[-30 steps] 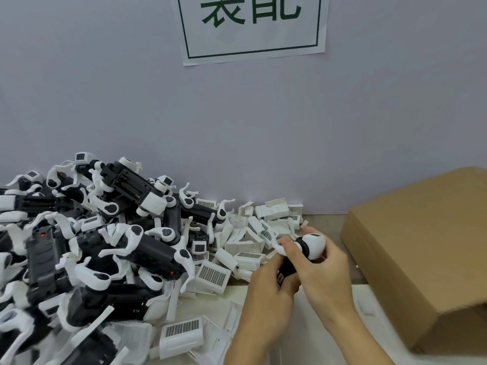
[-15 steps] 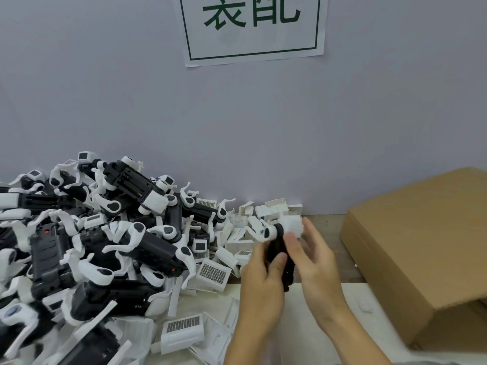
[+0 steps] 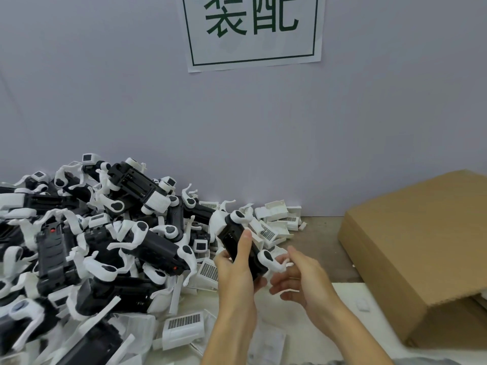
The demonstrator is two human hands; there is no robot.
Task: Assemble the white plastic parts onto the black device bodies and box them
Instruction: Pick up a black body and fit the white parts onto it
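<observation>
My left hand [image 3: 237,275] grips a black device body [image 3: 238,242] with white arms at both ends, thumb laid along its top face. The body tilts from upper left to lower right above the table. My right hand [image 3: 297,276] is just right of it, fingers loosely spread, touching the white arm [image 3: 271,262] at the body's lower end. Loose white grille parts [image 3: 271,227] lie behind the hands by the wall, and another grille part [image 3: 184,329] lies near my left forearm.
A big heap of black bodies with white arms [image 3: 87,241] fills the left of the table. A brown cardboard box [image 3: 421,248] stands at the right, its flap hanging over the near side. A paper sign [image 3: 253,30] hangs on the grey wall.
The device has turned from near upright to a slanted lie in my left hand. My right hand has let go of its top end and dropped to the lower white arm.
</observation>
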